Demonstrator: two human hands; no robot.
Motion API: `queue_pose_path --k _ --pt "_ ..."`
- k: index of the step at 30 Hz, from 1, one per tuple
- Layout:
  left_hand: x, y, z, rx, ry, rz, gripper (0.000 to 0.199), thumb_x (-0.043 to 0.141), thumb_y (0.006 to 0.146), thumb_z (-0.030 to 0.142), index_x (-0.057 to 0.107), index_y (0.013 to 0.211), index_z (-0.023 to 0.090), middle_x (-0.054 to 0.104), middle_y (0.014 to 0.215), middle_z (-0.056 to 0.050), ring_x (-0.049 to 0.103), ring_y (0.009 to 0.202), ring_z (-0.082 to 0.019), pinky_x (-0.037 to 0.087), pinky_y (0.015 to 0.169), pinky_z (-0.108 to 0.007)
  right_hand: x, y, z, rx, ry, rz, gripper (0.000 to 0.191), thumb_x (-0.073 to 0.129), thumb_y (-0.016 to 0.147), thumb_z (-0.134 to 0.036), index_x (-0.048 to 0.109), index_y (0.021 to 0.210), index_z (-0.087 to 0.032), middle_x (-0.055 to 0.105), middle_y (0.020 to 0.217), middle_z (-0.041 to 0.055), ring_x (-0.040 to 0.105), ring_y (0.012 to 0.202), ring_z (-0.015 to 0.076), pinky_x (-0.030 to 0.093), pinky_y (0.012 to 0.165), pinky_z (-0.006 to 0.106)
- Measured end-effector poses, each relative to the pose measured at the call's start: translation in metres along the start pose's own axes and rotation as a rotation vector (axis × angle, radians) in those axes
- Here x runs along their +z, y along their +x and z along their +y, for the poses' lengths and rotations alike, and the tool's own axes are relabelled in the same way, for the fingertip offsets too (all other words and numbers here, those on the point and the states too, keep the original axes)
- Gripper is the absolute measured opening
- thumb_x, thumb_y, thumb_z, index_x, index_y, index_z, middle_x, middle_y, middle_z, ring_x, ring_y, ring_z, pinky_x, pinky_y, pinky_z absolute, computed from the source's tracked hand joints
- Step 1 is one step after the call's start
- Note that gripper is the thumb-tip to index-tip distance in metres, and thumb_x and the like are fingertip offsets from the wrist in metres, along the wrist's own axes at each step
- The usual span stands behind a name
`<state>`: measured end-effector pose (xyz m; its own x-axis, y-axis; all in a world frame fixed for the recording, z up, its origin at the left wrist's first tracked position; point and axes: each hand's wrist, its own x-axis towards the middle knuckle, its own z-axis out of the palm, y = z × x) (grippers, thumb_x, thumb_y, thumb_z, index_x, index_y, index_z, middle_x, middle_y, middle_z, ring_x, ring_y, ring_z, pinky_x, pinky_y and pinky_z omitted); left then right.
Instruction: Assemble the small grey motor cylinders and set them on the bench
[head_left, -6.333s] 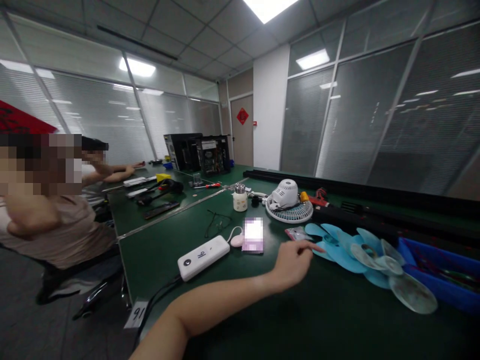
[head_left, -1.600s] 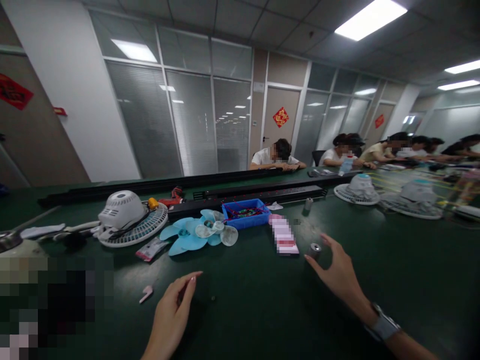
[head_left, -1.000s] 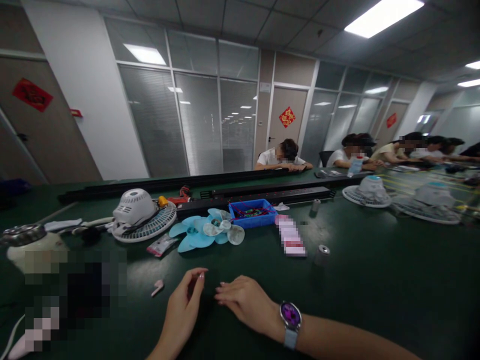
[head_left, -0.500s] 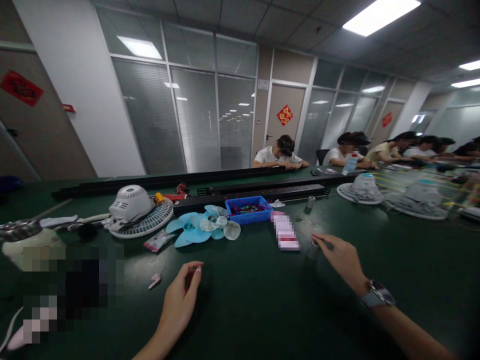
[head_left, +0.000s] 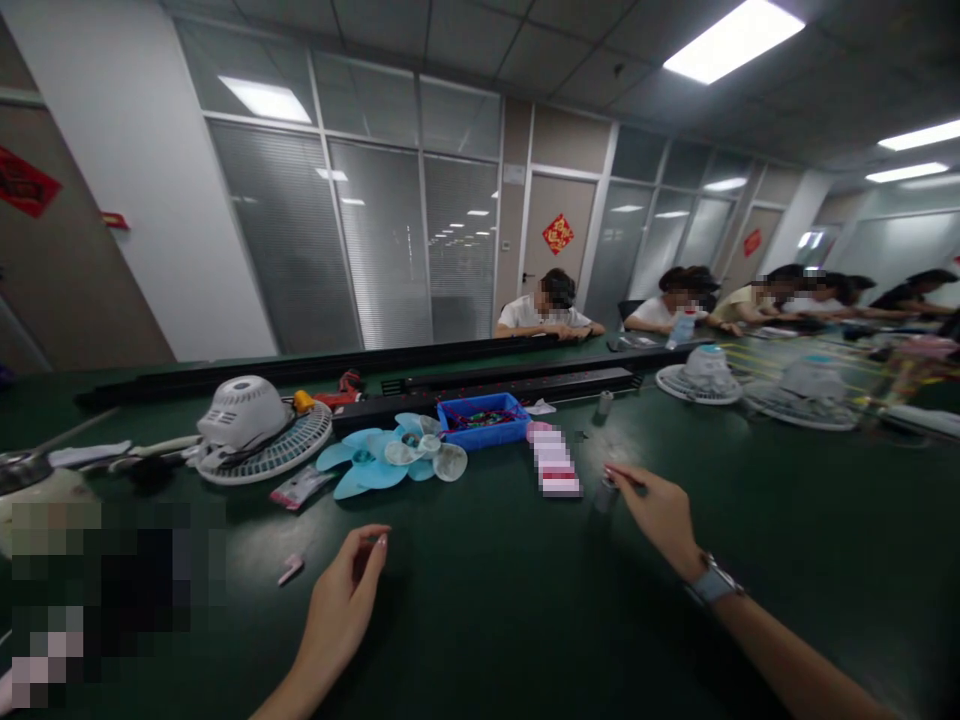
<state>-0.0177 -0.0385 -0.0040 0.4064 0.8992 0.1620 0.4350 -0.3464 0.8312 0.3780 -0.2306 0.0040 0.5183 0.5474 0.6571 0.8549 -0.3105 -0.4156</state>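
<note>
My right hand [head_left: 660, 510] pinches the top of a small grey cylinder [head_left: 604, 494], with thumb and fingertips closed on it. The cylinder is upright at or just over the green table; I cannot tell whether it touches. A second small grey cylinder [head_left: 605, 404] stands farther back. My left hand [head_left: 346, 580] hovers over the table with curled fingers, thumb and index tips nearly meeting, and nothing visible in them. Left of it lies a small pale pink piece [head_left: 290, 570]. A pink-and-white printed packet [head_left: 556, 462], partly blurred out, lies left of my right hand.
Blue fan blades [head_left: 375, 455] lie beside a blue bin [head_left: 487, 432] of wires and parts. A white fan head [head_left: 244, 415] sits behind left, and more fan heads [head_left: 705, 375] stand right. Long black rails [head_left: 510, 385] cross the back. Several people sit across the table.
The view has turned slightly to the right, so everything appears shifted left. Both hands keep about the same pose, and the right still grips the grey cylinder.
</note>
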Motion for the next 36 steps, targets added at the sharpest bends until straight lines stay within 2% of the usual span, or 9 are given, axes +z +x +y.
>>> queue_pose_path --k 9,13,16,21,24,27,31,33,36 --pt "0.000 0.002 0.002 -0.006 0.033 -0.037 0.054 0.040 0.083 0.064 0.055 0.113 0.022 0.067 0.084 -0.004 0.065 0.077 -0.026 0.049 0.070 -0.037 -0.005 0.000 -0.006 0.069 0.027 -0.113 0.036 0.046 0.089 -0.050 0.072 0.104 -0.030 0.067 0.103 -0.0019 0.064 0.094 0.0219 0.052 0.080 0.034" --pt "0.002 0.000 0.003 0.014 0.027 -0.036 0.050 0.040 0.085 0.060 0.054 0.112 0.021 0.065 0.082 -0.004 0.064 0.076 -0.025 0.048 0.069 -0.036 -0.003 -0.004 -0.009 0.118 0.087 -0.161 0.045 0.049 0.086 -0.056 0.069 0.113 -0.027 0.066 0.109 0.0015 0.063 0.099 0.0248 0.051 0.086 0.039" --pt "0.001 -0.002 0.003 0.028 0.023 -0.035 0.047 0.040 0.087 0.057 0.054 0.112 0.021 0.065 0.082 -0.003 0.063 0.075 -0.024 0.047 0.069 -0.035 0.004 -0.008 -0.005 0.166 0.161 -0.223 0.062 0.059 0.076 -0.059 0.061 0.125 -0.022 0.065 0.110 0.0048 0.064 0.096 0.0259 0.054 0.083 0.039" --pt "0.000 -0.004 0.007 0.053 0.015 -0.016 0.043 0.041 0.089 0.055 0.054 0.112 0.020 0.064 0.080 -0.003 0.062 0.073 -0.023 0.046 0.066 -0.033 0.006 -0.009 -0.007 0.242 0.262 -0.256 0.066 0.065 0.068 -0.059 0.063 0.116 -0.013 0.066 0.104 0.0116 0.064 0.093 0.0299 0.054 0.083 0.042" --pt "0.000 -0.006 0.008 0.090 0.019 -0.005 0.041 0.042 0.090 0.053 0.055 0.112 0.020 0.063 0.079 -0.002 0.060 0.070 -0.021 0.046 0.064 -0.032 0.004 -0.013 -0.041 0.206 0.347 -0.312 0.062 0.066 0.073 -0.057 0.062 0.117 -0.014 0.064 0.109 0.0118 0.062 0.100 0.0293 0.052 0.089 0.043" --pt "0.002 -0.011 0.011 0.188 0.039 -0.013 0.038 0.046 0.091 0.049 0.056 0.115 0.022 0.064 0.082 -0.002 0.060 0.073 -0.020 0.047 0.065 -0.030 0.011 -0.024 -0.099 0.091 0.500 -0.493 0.051 0.068 0.078 -0.049 0.061 0.119 -0.020 0.063 0.113 0.0053 0.061 0.103 0.0214 0.051 0.093 0.035" --pt "0.005 -0.023 0.023 0.351 0.047 -0.046 0.035 0.053 0.091 0.043 0.060 0.120 0.024 0.065 0.096 -0.005 0.060 0.088 -0.021 0.049 0.078 -0.033 0.035 -0.045 -0.174 -0.049 0.690 -0.703 0.044 0.077 0.074 -0.036 0.063 0.114 -0.025 0.065 0.107 -0.0019 0.062 0.098 0.0150 0.051 0.090 0.026" --pt "0.006 -0.029 0.030 0.414 0.038 -0.076 0.034 0.054 0.091 0.040 0.061 0.121 0.027 0.064 0.104 -0.006 0.059 0.096 -0.022 0.049 0.086 -0.035 0.046 -0.054 -0.197 -0.096 0.760 -0.758 0.041 0.079 0.073 -0.031 0.064 0.111 -0.024 0.066 0.103 -0.0024 0.062 0.094 0.0142 0.051 0.086 0.024" --pt "0.006 -0.032 0.037 0.459 0.039 -0.120 0.029 0.054 0.091 0.038 0.067 0.116 0.030 0.062 0.110 -0.007 0.055 0.104 -0.023 0.046 0.093 -0.038 0.055 -0.064 -0.210 -0.128 0.829 -0.783 0.035 0.077 0.076 -0.028 0.064 0.108 -0.021 0.066 0.099 -0.0011 0.062 0.092 0.0148 0.049 0.084 0.025"
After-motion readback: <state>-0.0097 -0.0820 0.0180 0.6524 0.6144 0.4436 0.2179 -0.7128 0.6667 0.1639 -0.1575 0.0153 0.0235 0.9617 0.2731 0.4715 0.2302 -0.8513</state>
